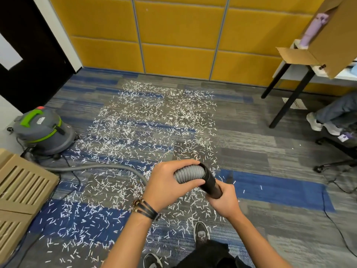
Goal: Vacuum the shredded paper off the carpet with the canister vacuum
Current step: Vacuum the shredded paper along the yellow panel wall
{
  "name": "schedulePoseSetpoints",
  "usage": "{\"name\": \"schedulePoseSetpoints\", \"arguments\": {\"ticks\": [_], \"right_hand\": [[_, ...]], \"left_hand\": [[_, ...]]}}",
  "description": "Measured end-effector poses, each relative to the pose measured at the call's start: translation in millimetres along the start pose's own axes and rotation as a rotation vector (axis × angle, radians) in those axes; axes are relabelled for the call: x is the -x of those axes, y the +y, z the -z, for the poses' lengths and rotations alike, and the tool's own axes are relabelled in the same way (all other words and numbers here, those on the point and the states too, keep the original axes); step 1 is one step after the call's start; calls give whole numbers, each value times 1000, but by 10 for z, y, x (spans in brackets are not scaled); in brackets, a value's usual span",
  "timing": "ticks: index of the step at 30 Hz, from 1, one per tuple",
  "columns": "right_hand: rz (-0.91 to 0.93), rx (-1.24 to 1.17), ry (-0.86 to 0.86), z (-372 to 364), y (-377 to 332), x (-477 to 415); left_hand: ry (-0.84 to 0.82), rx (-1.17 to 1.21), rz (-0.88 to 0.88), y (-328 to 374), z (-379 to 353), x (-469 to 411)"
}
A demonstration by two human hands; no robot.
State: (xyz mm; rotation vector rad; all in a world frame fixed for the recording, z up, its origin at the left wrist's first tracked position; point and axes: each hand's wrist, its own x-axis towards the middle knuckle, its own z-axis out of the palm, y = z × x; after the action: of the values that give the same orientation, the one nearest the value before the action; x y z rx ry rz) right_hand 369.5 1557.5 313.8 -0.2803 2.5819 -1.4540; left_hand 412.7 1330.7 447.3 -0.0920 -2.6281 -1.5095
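Between the two hands is the free end of the hose (pixel 190 174). The left hand (pixel 168 183) curls its fingers over the grey ribbed part, and the right hand (pixel 225 199) grips the black cuff (pixel 211 183) at the tip from below. Both are closed round what they hold (braided bands (pixel 145 208) ring the left wrist).

From the left hand the hose runs off to the left, low over the carpet (pixel 270 151), toward the canister vacuum (pixel 42 130). The vacuum is grey with a green handle and stands far out to the left of the hands and beyond them, beside a dark door (pixel 29 55).

White strips of shredded paper (pixel 154 117) lie thick on the grey-and-blue carpet. They are under the hands, ahead of them toward the yellow wall panels (pixel 173 35), and back around the person's dark shoes (pixel 201 234) below the wrists.

Left of the left forearm are slatted cardboard boxes (pixel 23 182). Far to the right of the right hand, and beyond it, a tabletop (pixel 287 69) on black legs carries an open cardboard box (pixel 336 41). A seated person's legs (pixel 336 111) show beside it.
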Motion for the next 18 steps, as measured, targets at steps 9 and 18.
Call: {"name": "schedulePoseSetpoints", "arguments": {"ticks": [9,18], "right_hand": [[20,-70,-14,-304,-348,57],[89,33,3,-435,-594,71]], "left_hand": [[84,50,-57,32,369,139],[169,105,-40,-119,603,315]]}}
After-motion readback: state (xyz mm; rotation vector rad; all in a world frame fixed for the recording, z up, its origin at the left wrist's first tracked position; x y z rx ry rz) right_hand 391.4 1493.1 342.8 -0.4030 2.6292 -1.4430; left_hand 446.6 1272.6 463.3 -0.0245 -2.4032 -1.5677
